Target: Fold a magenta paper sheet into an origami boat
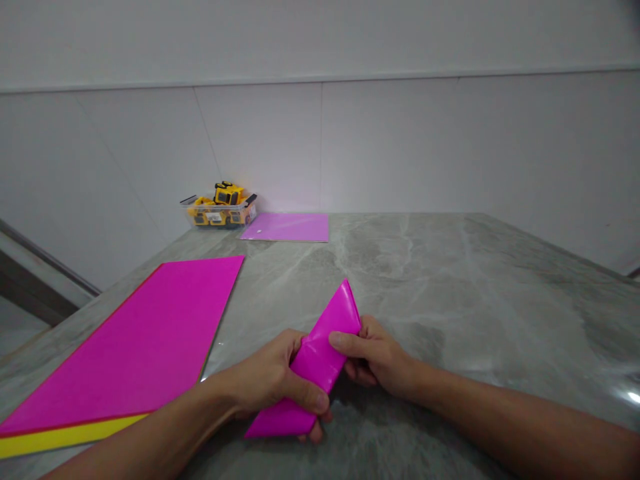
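Note:
A folded piece of magenta paper [316,357] with pointed ends is held tilted above the near part of the table. Its upper tip points away and to the right. My left hand [280,377] grips the lower half, thumb across the front and fingers behind. On the upper right edge, my right hand [377,357] pinches the paper between thumb and fingers. The fingers behind the paper are partly hidden.
Large magenta sheets [145,333] with red and yellow edges lie at the left, partly under my left forearm. A lilac pad [293,227] and a clear plastic box [220,217] of yellow toy vehicles [229,194] stand at the back of the grey marbled table [450,287], by the wall.

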Tool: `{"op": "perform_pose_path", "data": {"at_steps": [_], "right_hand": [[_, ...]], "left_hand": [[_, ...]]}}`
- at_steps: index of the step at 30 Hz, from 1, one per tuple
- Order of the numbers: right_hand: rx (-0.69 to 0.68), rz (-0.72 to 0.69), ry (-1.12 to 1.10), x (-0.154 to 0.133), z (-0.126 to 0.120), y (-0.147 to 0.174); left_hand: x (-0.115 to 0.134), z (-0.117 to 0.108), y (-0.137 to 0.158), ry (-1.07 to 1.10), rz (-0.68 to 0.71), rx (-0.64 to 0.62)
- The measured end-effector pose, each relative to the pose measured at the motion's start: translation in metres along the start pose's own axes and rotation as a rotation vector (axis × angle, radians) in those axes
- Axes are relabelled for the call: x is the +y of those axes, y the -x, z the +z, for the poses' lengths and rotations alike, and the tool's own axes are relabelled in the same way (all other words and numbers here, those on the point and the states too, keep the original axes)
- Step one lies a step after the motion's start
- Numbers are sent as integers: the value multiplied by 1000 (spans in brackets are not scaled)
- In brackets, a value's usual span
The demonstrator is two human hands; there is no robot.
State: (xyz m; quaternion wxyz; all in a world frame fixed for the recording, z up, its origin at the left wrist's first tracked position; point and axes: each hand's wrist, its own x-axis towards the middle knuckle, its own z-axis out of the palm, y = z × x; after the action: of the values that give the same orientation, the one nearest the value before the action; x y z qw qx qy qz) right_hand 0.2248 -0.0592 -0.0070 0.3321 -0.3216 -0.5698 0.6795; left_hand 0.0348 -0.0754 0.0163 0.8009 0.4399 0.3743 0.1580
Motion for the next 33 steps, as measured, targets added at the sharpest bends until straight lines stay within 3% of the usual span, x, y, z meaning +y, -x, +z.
{"op": "perform_pose_path", "data": {"at_steps": [8, 20, 28, 33], "right_hand": [[0, -47, -60, 5, -1, -1], [-164, -61, -40, 2, -6, 1], [-49, -38, 42, 2, -9, -3], [-103, -103, 32, 6, -12, -3]], "left_hand": [[3, 0, -1, -83, -7, -64], [6, -1, 2, -20, -100, -125], [4, -6, 4, -16, -93, -90], [4, -10, 3, 1, -123, -125]]}}
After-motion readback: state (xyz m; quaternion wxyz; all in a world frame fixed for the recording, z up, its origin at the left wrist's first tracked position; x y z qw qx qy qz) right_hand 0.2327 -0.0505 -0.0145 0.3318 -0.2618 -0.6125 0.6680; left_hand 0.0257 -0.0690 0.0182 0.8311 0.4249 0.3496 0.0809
